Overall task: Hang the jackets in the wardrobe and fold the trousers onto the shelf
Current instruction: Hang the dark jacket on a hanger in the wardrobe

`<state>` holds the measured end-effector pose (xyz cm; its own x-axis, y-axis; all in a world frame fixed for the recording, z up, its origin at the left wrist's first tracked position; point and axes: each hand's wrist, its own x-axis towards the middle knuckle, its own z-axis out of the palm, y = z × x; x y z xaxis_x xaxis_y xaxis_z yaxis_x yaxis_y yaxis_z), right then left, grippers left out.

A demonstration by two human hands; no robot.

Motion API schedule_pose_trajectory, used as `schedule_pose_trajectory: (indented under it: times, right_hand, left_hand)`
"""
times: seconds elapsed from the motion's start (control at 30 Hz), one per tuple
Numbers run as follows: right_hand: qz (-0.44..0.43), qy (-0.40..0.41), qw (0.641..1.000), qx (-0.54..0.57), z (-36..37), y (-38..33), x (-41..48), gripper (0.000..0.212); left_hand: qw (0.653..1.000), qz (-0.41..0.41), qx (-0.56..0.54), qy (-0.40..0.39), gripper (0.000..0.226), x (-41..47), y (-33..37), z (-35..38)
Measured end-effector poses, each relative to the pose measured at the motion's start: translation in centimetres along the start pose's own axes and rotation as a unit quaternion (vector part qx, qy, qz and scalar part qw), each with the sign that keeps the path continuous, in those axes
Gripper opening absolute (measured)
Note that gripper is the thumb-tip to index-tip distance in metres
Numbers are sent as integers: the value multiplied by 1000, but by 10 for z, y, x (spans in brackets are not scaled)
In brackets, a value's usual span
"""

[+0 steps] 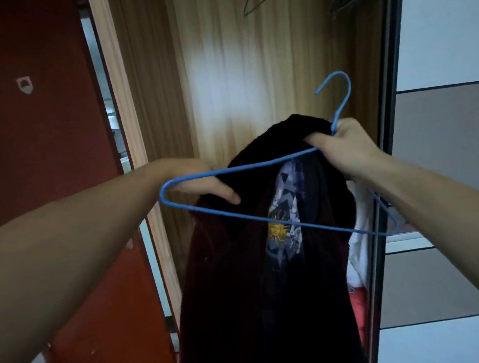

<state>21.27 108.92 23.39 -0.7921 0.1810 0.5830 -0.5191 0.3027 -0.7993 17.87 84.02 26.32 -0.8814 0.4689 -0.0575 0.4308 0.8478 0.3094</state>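
Currently both bare forearms reach forward at chest height. Left hand (201, 185): thumb lies across the front of the dark maroon fabric jacket (240, 294) at its left shoulder, remaining fingers hidden behind the cloth, so it pinches the fabric. Right hand (346, 145): fingers curled tight around the neck of the thin blue wire hanger (263, 217), with the jacket collar bunched into the same grip.

Hanger is tilted, hook up and to the right, left end looping in front of the left hand, lower bar crossing in front of the jacket's open front. Jacket lining shows a grey geometric print with a yellow sun motif (277, 229). Jacket hangs from the two hands, in front of the open wardrobe, not on any rail.

Behind: light wooden wardrobe interior (253, 67). Dark wire hangers (254, 1) hang at its top edge. White garment (359, 229) and red garment (357, 309) sit low at the wardrobe's right side, just past the jacket. Dark-framed sliding door with white and grey panels (442, 144) at right; red-brown door (32, 153) at left.
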Motion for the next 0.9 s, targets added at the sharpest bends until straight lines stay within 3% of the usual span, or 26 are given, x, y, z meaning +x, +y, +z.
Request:
schedule_pose_trajectory:
  times: [0.03,0.1,0.17,0.33,0.47,0.6,0.77,0.9]
  right_hand:
    - [2,-4,1000,11,-4,-1,0,25]
    - [7,-7,1000,16,-9,-2,-3,24]
    - [14,5,1000,3,-12,-3,-7,23]
    - [45,71,994,-67,-39,9,-16,29]
    - [83,115,983,-117,-61,31,-23,25]
    - [126,122,975,-137,-85,42,-31,28]
    - [218,72,966,-123,-109,52,-42,34]
    - [215,54,957,-186,-123,65,-50,34]
  left_hand:
    - [998,5,-47,-43,18,-1,-13,12]
    - [993,10,-93,-77,38,2,-27,38]
    - [991,21,-120,-63,50,13,-31,60]
    - [948,69,-286,118,19,25,-12,60]
    - [893,69,-390,214,22,34,34,40]
    - [906,100,-340,233,9,40,74,24]
    - [929,109,-261,237,17,48,97,21]
    - [946,128,-165,249,17,46,107,11]
